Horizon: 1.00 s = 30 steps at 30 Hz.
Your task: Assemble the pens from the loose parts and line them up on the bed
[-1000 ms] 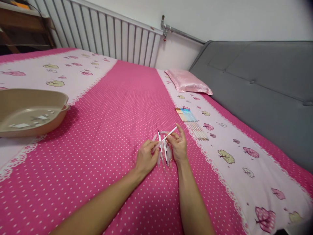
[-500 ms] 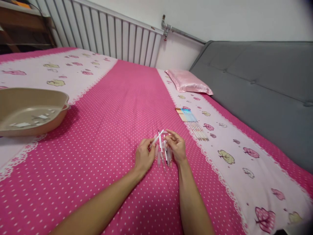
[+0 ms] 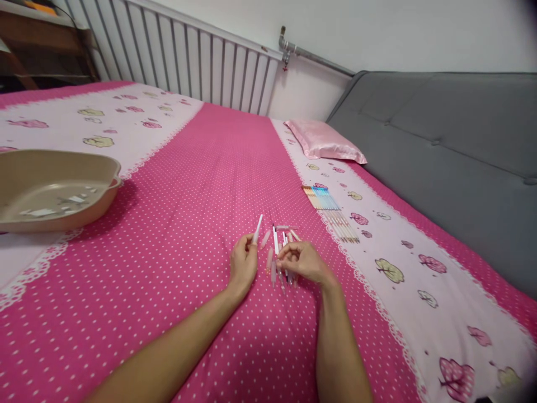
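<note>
My left hand (image 3: 244, 262) is closed around a slim white pen barrel (image 3: 258, 228), which points up and away from me. My right hand (image 3: 305, 261) hovers over or touches a loose pile of pen parts (image 3: 276, 238), its thumb and fingers pinched together; what they hold, if anything, is too small to make out. In the pile lie white and dark sticks and clear pinkish caps (image 3: 269, 257). Part of it is hidden under the right hand.
Neat rows of blue and orange pens (image 3: 321, 197) and pale pens (image 3: 342, 226) lie to the right on the pink bedspread (image 3: 201, 184). A beige basin (image 3: 113, 193) with white scraps stands at left. Behind are a pink pillow (image 3: 323, 140), grey headboard (image 3: 440, 112) and radiator (image 3: 188, 53).
My left hand has drawn slightly left with the white barrel, which now stands more upright. The right hand has come away from the barrel's tip and lowered towards the pile.
</note>
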Motion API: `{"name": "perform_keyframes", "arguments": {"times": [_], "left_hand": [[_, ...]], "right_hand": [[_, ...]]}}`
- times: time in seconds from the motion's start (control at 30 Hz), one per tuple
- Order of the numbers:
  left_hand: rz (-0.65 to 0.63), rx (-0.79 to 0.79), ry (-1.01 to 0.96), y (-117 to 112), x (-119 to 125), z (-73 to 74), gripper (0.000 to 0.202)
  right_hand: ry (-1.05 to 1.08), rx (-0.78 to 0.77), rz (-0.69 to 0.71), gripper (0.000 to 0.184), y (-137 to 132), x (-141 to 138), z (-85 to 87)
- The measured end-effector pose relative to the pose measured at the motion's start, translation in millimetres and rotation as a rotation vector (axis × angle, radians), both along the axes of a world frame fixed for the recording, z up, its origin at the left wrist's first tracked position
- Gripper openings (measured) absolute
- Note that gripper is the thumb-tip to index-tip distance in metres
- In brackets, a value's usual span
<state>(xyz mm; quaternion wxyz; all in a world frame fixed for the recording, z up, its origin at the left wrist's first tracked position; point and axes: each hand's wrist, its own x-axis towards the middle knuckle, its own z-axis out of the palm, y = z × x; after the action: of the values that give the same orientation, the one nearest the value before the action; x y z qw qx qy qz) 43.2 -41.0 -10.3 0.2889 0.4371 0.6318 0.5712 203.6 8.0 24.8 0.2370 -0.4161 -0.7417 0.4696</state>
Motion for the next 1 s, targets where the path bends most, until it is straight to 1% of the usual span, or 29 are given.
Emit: {"name": "perform_keyframes", "arguments": {"times": [0.1, 0.2, 0.3, 0.47, 0.53, 0.57, 0.6, 0.67, 0.77, 0.83, 0.87, 0.93, 1.0], "left_hand": [[-0.003, -0.004, -0.016, -1, 0, 0.6, 0.023], [-0.010, -0.006, -0.029, -1, 0, 2.1, 0.023], [-0.015, -0.004, -0.041, 0, 0, 2.4, 0.024], [-0.016, 0.010, -0.041, 0, 0, 1.9, 0.023], [-0.017, 0.018, -0.035, -1, 0, 2.5, 0.023], [-0.018, 0.021, -0.032, -1, 1, 3.1, 0.023], [-0.019, 0.024, -0.029, -1, 1, 3.8, 0.024], [-0.019, 0.029, -0.018, -2, 2, 5.5, 0.024], [-0.027, 0.039, 0.011, -4, 3, 7.4, 0.024], [-0.046, 0.049, 0.043, -5, 4, 8.3, 0.024], [-0.058, 0.054, 0.062, -6, 4, 8.8, 0.024], [-0.080, 0.064, 0.104, -7, 5, 10.2, 0.023], [-0.102, 0.073, 0.150, -9, 6, 12.5, 0.022]], "right_hand": [[-0.147, -0.095, 0.019, 0.014, -7, -1, 7.8], [-0.332, -0.105, -0.043, 0.014, -16, -5, 13.5], [-0.439, -0.047, -0.106, 0.018, -24, -11, 16.8], [-0.593, 0.115, -0.165, 0.025, -31, -22, 18.3], [-0.611, 0.150, -0.159, 0.026, -31, -22, 19.6], [-0.594, 0.140, -0.147, 0.025, -30, -20, 20.9], [-0.555, 0.113, -0.130, 0.025, -30, -18, 22.6], [-0.408, 0.018, -0.107, 0.028, -27, -12, 26.5], [-0.036, -0.152, -0.148, 0.039, -20, -3, 29.2], [0.258, -0.219, -0.240, 0.051, -13, 0, 25.7], [0.399, -0.227, -0.302, 0.057, -10, 1, 22.3], [0.630, -0.197, -0.438, 0.069, -2, 2, 13.5], [0.774, -0.135, -0.542, 0.076, 3, 2, 4.5]]}}
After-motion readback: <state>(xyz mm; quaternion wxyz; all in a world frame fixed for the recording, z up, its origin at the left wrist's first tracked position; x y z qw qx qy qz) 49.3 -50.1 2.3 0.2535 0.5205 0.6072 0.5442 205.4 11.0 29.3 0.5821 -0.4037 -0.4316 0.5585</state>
